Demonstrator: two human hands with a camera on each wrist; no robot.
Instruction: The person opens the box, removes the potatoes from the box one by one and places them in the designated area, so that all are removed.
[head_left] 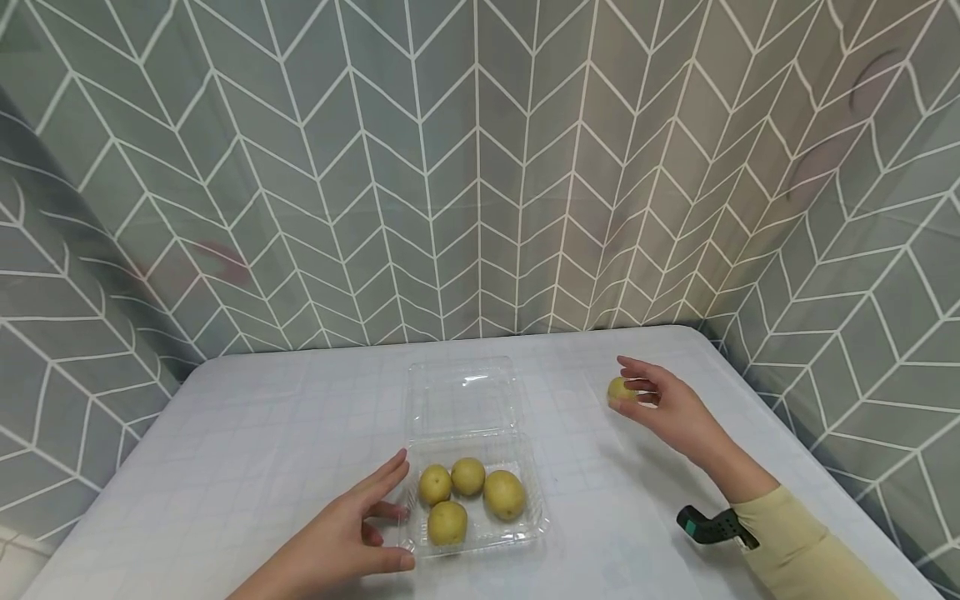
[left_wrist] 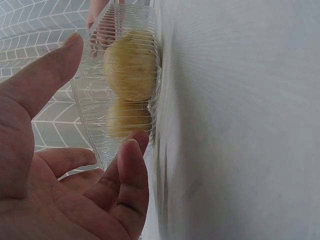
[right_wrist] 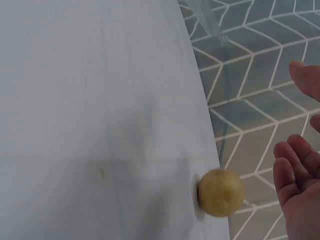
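A clear plastic clamshell box [head_left: 510, 537] stands on the table with its lid [head_left: 461, 400] folded back. Inside it sit several round yellow fruits [head_left: 505, 495], whose exact kind I cannot tell; two fruits [left_wrist: 131, 65] show through the ribbed wall in the left wrist view. My left hand [head_left: 348, 529] is at the box's left side, fingers spread, fingertips at or very near the wall. Farther right, one more yellow fruit [right_wrist: 221, 192] rests on the table. Beside it my right hand [head_left: 678, 417] hovers with loosely bent fingers, a gap between hand and fruit in the right wrist view.
A white cloth [head_left: 285, 433] covers the table. Grey curtains [head_left: 480, 167] with white chevron lines hang behind it and at both sides. A dark strap with a device [head_left: 708, 525] sits at my right wrist, by the yellow sleeve [head_left: 802, 542].
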